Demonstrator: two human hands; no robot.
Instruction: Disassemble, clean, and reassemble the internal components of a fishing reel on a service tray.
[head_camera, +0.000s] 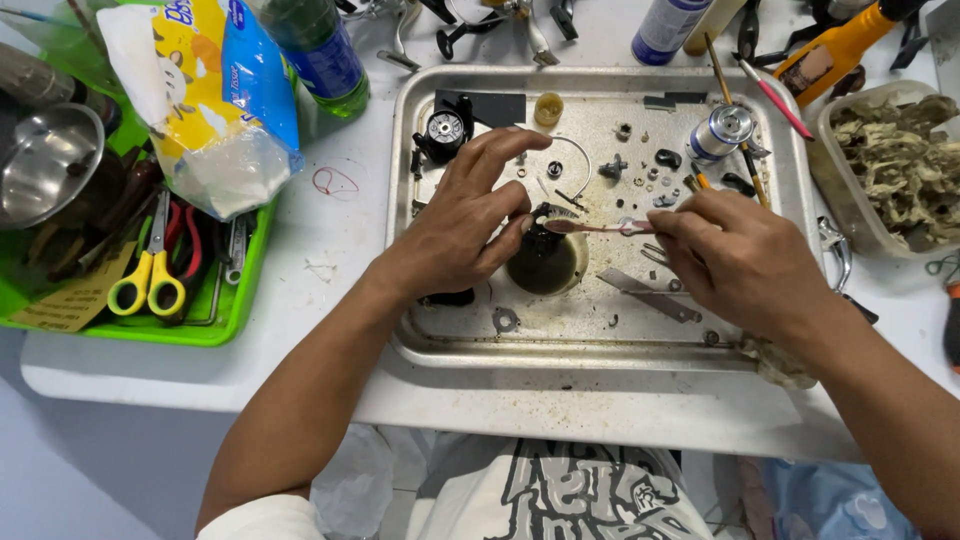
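While the left hand (465, 225) sits over the middle of the metal tray (600, 345), its fingers curl around a small black part (543, 238) and hold it tight. That part stands just above a little round dish (548, 265) with dark oily stuff in it. I cannot see how much of the part is hidden under the fingers.

Going right, a thin pink stick (600, 228) lies flat, pointing left and right. Its left tip touches the black part, or is right next to it. Its right end is pinched in the closed fingers of the right hand (735, 255). So the black part lies to the left of the right hand, and the stick reaches across the gap between the two hands.

Farther away on the tray lie many tiny screws and rings, a black round piece (445, 130) at the far left, and a silver spool (722, 130) at the far right.

Off the tray, on the white tabletop (330, 250), a green bin at the left holds yellow scissors (150, 280).
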